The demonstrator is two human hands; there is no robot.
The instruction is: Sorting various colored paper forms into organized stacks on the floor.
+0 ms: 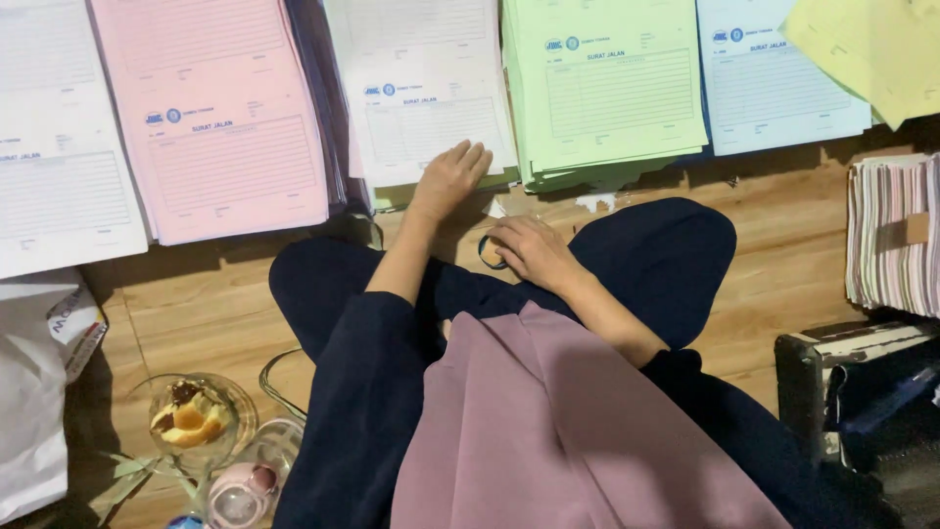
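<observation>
The person sat cross-legged on the wooden floor (783, 255) before a row of paper stacks. The left hand (448, 179) lay flat on the lower edge of the white stack (421, 98), fingers (470, 157) pressed together and extended, pinching nothing. The right hand (529, 250) rested on the knee, fingers loosely curled beside a small dark ring (487, 253); whether they gripped it could not be told.

The sheets looked thin, light and floppy, likely to slide off one another, so a top sheet would best be lifted at its near edge or corner.

Six stacks lay in the row: two white, one pink (211, 118), one green (597, 88), one blue (774, 78), one yellow (871, 49). One collated bundle (896, 235) stood at the right, and one glass dish (196, 421) of food sat at lower left.
</observation>
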